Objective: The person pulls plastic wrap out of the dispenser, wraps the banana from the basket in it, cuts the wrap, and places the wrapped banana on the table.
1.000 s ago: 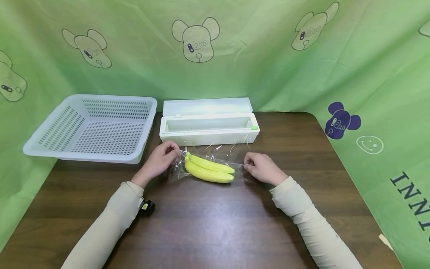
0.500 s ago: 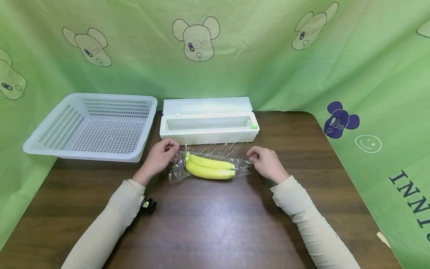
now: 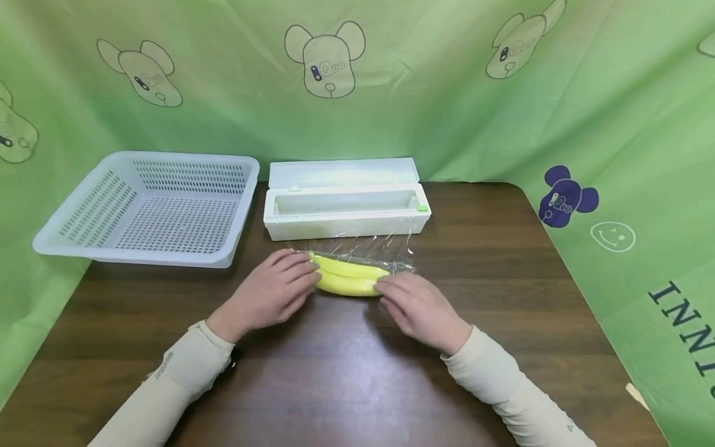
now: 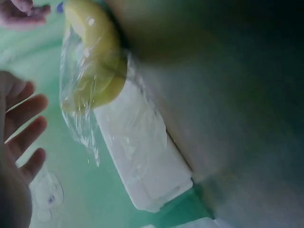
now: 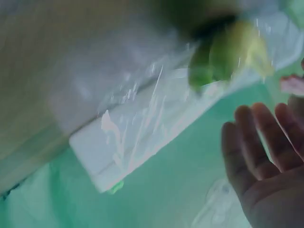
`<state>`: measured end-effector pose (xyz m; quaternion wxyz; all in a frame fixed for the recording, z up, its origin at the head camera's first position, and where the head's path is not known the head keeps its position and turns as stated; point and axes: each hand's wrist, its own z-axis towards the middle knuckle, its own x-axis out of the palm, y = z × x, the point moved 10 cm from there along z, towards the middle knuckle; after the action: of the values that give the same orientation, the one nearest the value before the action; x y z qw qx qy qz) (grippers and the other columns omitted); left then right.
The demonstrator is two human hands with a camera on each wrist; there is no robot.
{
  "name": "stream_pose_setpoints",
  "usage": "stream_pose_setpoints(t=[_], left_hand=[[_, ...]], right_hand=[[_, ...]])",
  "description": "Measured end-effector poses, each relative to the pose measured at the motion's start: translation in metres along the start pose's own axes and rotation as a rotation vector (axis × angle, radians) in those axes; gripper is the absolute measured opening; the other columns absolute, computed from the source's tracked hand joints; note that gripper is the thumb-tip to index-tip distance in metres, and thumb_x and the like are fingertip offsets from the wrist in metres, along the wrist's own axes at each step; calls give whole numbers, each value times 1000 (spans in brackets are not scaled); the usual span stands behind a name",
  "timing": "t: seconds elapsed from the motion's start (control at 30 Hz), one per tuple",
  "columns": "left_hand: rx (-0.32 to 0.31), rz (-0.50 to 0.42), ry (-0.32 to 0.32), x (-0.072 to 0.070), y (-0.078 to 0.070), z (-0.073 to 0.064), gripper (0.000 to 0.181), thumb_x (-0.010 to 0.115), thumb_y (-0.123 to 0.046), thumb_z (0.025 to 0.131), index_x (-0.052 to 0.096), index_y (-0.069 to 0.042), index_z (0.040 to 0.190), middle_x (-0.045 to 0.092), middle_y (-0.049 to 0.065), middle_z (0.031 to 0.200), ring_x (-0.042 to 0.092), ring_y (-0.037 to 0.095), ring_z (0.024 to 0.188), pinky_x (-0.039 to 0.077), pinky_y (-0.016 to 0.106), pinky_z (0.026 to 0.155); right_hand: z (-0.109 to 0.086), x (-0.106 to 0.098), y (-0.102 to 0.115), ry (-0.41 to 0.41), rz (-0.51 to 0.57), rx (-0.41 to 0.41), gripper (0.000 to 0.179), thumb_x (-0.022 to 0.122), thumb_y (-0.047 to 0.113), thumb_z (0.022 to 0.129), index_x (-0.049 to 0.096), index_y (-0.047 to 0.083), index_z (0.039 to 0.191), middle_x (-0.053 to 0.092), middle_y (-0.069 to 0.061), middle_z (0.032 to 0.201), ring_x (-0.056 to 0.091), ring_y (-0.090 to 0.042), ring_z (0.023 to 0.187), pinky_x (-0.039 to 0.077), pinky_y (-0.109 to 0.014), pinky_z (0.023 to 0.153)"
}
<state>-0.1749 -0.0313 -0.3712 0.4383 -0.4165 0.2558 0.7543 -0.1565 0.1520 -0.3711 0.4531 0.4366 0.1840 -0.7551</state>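
Two yellow bananas (image 3: 347, 276) lie side by side on the table, with clear cling film (image 3: 365, 247) around them. The film stretches back towards a white cling film box (image 3: 347, 225), whose lid stands raised. At the stem end, my left hand (image 3: 274, 288) has its fingers extended over the bananas' left end. My right hand (image 3: 421, 307) reaches over the opposite tips the same way. Both wrist views show loose, spread fingers: the left hand (image 4: 21, 128) and the right hand (image 5: 266, 161) grip nothing. Whether the fingertips press the film cannot be told.
A white perforated plastic basket (image 3: 237, 242) stands at the back left, beside the box. A green printed curtain (image 3: 447, 124) hangs behind and to the right of the brown wooden table (image 3: 335, 385).
Both hands let go of the film's edges at either side. They moved inward and forward over the banana ends, fingers straightening. The film's side edges now lie nearer the bananas.
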Motion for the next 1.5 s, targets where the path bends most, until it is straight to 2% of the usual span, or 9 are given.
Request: stream_pose_setpoints(t=[0.07, 0.13, 0.23, 0.43, 0.6, 0.83, 1.0, 1.3, 1.5], left_hand=[[23, 30, 98, 12, -2, 0, 38, 68, -19, 93, 67, -5, 128, 62, 12, 135, 52, 31, 129, 37, 49, 110], [-16, 6, 167, 22, 4, 1, 41, 66, -23, 96, 63, -6, 134, 58, 12, 141, 47, 31, 135, 34, 48, 112], [-68, -90, 187, 31, 14, 3, 43, 65, -21, 97, 60, -6, 137, 54, 14, 145, 44, 31, 137, 35, 49, 112], [-180, -291, 149, 39, 32, 7, 41, 63, -15, 98, 59, -3, 137, 52, 17, 146, 47, 31, 136, 35, 45, 113], [-298, -410, 145, 44, 44, 7, 38, 62, -4, 98, 59, -1, 136, 57, 16, 140, 50, 29, 132, 38, 43, 111], [-596, -605, 134, 53, 62, -9, 42, 66, -8, 98, 58, -4, 139, 57, 13, 141, 54, 31, 129, 44, 48, 105], [-763, -664, 115, 58, 69, -23, 44, 70, -13, 96, 61, -10, 139, 61, 12, 138, 58, 31, 123, 48, 49, 99], [-818, -670, 25, 53, 66, -27, 38, 70, -10, 95, 65, -7, 133, 65, 12, 131, 58, 29, 124, 46, 48, 102], [-879, -689, -2, 54, 69, -29, 36, 70, -10, 95, 65, -6, 131, 68, 12, 124, 62, 28, 113, 49, 46, 94]], right_hand=[[1, 14, 1, 87, -43, -3, 38, 74, 9, 86, 66, -3, 122, 67, -18, 121, 63, -36, 110, 51, -51, 93], [1, 27, -6, 183, -92, 50, 49, 78, 14, 86, 62, -1, 130, 62, -20, 131, 58, -39, 118, 47, -55, 96], [0, 40, -20, 275, -117, 123, 60, 82, 17, 84, 57, 0, 137, 57, -24, 138, 55, -42, 123, 46, -59, 96], [1, 49, -34, 307, -81, 139, 61, 82, 9, 83, 55, -2, 137, 61, -20, 131, 60, -37, 116, 51, -53, 91], [1, 51, -41, 322, -2, 187, 64, 81, 10, 84, 53, 0, 141, 59, -20, 135, 59, -37, 120, 50, -56, 91], [3, 54, -53, 359, 145, 316, 70, 83, 23, 86, 50, 1, 144, 57, -17, 139, 55, -34, 126, 45, -53, 102], [4, 55, -62, 357, 177, 372, 70, 82, 22, 87, 48, 1, 144, 58, -20, 137, 56, -37, 124, 44, -52, 104], [7, 54, -75, 353, 253, 434, 59, 86, 20, 82, 56, 4, 131, 67, -13, 122, 64, -31, 110, 49, -49, 96], [6, 53, -81, 364, 369, 496, 55, 85, 19, 83, 60, 6, 130, 68, -7, 118, 63, -24, 106, 48, -46, 96]])
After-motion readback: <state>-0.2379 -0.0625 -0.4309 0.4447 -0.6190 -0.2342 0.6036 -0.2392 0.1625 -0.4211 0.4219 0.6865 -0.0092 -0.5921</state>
